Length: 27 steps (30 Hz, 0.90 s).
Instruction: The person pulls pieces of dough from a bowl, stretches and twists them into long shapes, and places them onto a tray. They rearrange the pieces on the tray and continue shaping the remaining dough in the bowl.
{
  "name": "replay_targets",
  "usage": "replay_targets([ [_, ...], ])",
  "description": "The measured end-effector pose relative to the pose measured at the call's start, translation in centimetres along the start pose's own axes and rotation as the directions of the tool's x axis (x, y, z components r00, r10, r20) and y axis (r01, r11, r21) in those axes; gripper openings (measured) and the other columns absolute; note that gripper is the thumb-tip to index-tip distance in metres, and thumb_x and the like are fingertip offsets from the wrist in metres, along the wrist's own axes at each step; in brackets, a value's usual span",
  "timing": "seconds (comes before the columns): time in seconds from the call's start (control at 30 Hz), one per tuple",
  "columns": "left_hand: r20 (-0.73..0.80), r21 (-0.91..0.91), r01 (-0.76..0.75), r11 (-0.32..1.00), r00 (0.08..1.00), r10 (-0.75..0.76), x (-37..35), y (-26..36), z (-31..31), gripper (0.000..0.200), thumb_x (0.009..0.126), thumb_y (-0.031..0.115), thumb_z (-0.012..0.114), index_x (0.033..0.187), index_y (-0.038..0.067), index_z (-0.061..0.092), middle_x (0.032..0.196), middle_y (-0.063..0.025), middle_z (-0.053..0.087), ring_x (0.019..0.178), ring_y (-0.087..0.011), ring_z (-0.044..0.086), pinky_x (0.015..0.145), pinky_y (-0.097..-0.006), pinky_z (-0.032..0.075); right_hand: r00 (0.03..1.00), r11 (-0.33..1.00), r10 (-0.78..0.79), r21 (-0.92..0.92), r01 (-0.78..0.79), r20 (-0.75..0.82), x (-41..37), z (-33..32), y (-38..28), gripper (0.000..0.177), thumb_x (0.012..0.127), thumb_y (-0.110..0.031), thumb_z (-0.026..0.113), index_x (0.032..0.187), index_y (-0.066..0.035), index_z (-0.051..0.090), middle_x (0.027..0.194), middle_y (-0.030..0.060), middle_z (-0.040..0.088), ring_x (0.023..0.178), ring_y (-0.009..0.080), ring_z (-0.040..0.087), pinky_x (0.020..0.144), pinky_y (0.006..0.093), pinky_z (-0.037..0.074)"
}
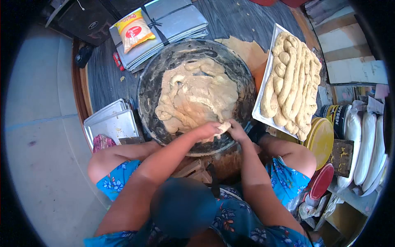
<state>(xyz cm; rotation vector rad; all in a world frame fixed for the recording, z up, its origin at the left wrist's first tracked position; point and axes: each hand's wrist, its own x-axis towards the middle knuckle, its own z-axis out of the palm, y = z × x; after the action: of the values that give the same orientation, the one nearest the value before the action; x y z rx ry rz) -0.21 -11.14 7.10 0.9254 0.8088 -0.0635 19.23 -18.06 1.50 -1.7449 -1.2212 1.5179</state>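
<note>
A wide round dark basin (147, 92) holds a large spread mass of pale dough (177, 105) with folds and ridges. Over the basin's near rim, my left hand (209, 130) is closed on a small strip of dough (224, 127). My right hand (236, 131) grips the other end of that strip, close beside the left. A ridge of dough runs from the mass toward the strip. To the right, a tray (265, 77) bears several long ropes of dough (292, 78) lying side by side.
Tied metal sheets (177, 18) carry a yellow and clear packet (133, 31) at the upper left. Metal trays (113, 121) lean left of the basin. Yellow lids (320, 142), a red lid (321, 182) and white wrapped bundles (366, 142) stand at the right.
</note>
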Motion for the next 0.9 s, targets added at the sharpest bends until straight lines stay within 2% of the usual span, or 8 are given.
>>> replay_targets([
  [0.33, 0.229, 0.271, -0.003, 0.962, 0.971, -0.062, -2.5, 4.4, -2.4, 0.039, 0.083, 0.031, 0.066, 0.109, 0.004, 0.054, 0.074, -0.0024, 0.057, 0.060, -0.0092, 0.054, 0.048, -0.0235, 0.042, 0.958, 0.905, 0.015, -0.411, 0.108, 0.285, -2.9, -3.1, -10.2, 0.023, 0.078, -0.010, 0.064, 0.100, -0.003, 0.064, 0.089, 0.0101, 0.066, 0.086, 0.0163, 0.060, 0.079, 0.0299, 0.045],
  [0.37, 0.194, 0.259, 0.021, 0.966, 0.978, -0.073, -2.9, 5.0, -3.6, 0.038, 0.083, 0.030, 0.066, 0.108, 0.003, 0.055, 0.073, -0.0023, 0.057, 0.060, -0.0089, 0.054, 0.048, -0.0233, 0.042, 0.942, 0.904, 0.154, -0.428, -0.013, 0.297, -2.3, -2.7, -11.8, 0.042, 0.073, -0.014, 0.065, 0.113, -0.005, 0.059, 0.113, 0.0184, 0.060, 0.103, 0.0336, 0.057, 0.086, 0.0368, 0.046],
  [0.47, 0.075, 0.234, 0.070, 0.970, 0.993, -0.090, -4.5, 6.2, -6.8, 0.034, 0.083, 0.027, 0.067, 0.105, 0.002, 0.059, 0.071, -0.0017, 0.057, 0.059, -0.0079, 0.054, 0.048, -0.0227, 0.042, 0.945, 0.902, -0.323, -0.319, 0.290, -0.052, 1.5, 0.6, -7.9, 0.054, 0.073, -0.017, 0.066, 0.124, -0.009, 0.051, 0.136, 0.0186, 0.043, 0.115, 0.0348, 0.049, 0.090, 0.0363, 0.044],
  [0.57, -0.019, 0.206, 0.069, 0.976, 0.998, -0.067, -6.2, 7.1, -8.5, 0.030, 0.084, 0.026, 0.066, 0.101, 0.002, 0.062, 0.070, -0.0006, 0.057, 0.059, -0.0073, 0.054, 0.048, -0.0222, 0.042, 0.983, 0.735, -0.045, -0.672, -0.087, -0.176, 5.9, 3.2, -3.3, 0.062, 0.075, -0.020, 0.065, 0.132, -0.012, 0.043, 0.147, 0.0162, 0.024, 0.123, 0.0360, 0.041, 0.094, 0.0356, 0.041],
  [0.67, -0.020, 0.169, 0.059, 0.984, 0.998, -0.056, -7.5, 8.3, -8.8, 0.029, 0.084, 0.026, 0.065, 0.101, 0.002, 0.063, 0.072, 0.0004, 0.058, 0.059, -0.0073, 0.054, 0.048, -0.0218, 0.042, 0.947, 0.579, -0.209, -0.811, -0.082, -0.244, 7.0, 5.1, -0.5, 0.053, 0.078, -0.022, 0.062, 0.128, -0.010, 0.047, 0.136, 0.0166, 0.043, 0.116, 0.0356, 0.049, 0.093, 0.0376, 0.042],
  [0.77, -0.050, 0.108, 0.031, 0.994, 0.998, -0.026, -7.5, 9.1, -9.5, 0.027, 0.085, 0.025, 0.065, 0.100, 0.003, 0.061, 0.075, 0.0012, 0.058, 0.059, -0.0073, 0.054, 0.048, -0.0216, 0.041, 0.943, 0.936, 0.080, -0.300, -0.182, -0.322, 9.3, 3.4, 0.1, 0.045, 0.081, -0.019, 0.057, 0.123, -0.004, 0.051, 0.115, 0.0188, 0.059, 0.105, 0.0362, 0.056, 0.089, 0.0389, 0.044],
  [0.87, -0.124, -0.056, -0.051, 0.997, 0.991, 0.044, -7.1, 9.2, -10.4, 0.025, 0.084, 0.023, 0.066, 0.099, 0.004, 0.060, 0.077, 0.0017, 0.058, 0.059, -0.0073, 0.055, 0.048, -0.0214, 0.041, 0.894, 0.997, -0.060, 0.012, 0.072, -0.444, 7.8, 1.7, -3.0, 0.038, 0.081, -0.014, 0.053, 0.116, 0.001, 0.053, 0.097, 0.0217, 0.064, 0.096, 0.0380, 0.060, 0.084, 0.0391, 0.046],
  [0.9, -0.146, -0.094, -0.068, 0.993, 0.988, 0.053, -7.1, 9.6, -10.6, 0.025, 0.084, 0.023, 0.066, 0.099, 0.004, 0.059, 0.077, 0.0019, 0.058, 0.060, -0.0072, 0.055, 0.048, -0.0213, 0.041, 0.874, 0.989, -0.141, -0.097, 0.108, -0.464, 7.2, 1.4, -3.5, 0.032, 0.084, -0.009, 0.046, 0.113, 0.004, 0.052, 0.098, 0.0239, 0.062, 0.097, 0.0368, 0.060, 0.083, 0.0375, 0.046],
])
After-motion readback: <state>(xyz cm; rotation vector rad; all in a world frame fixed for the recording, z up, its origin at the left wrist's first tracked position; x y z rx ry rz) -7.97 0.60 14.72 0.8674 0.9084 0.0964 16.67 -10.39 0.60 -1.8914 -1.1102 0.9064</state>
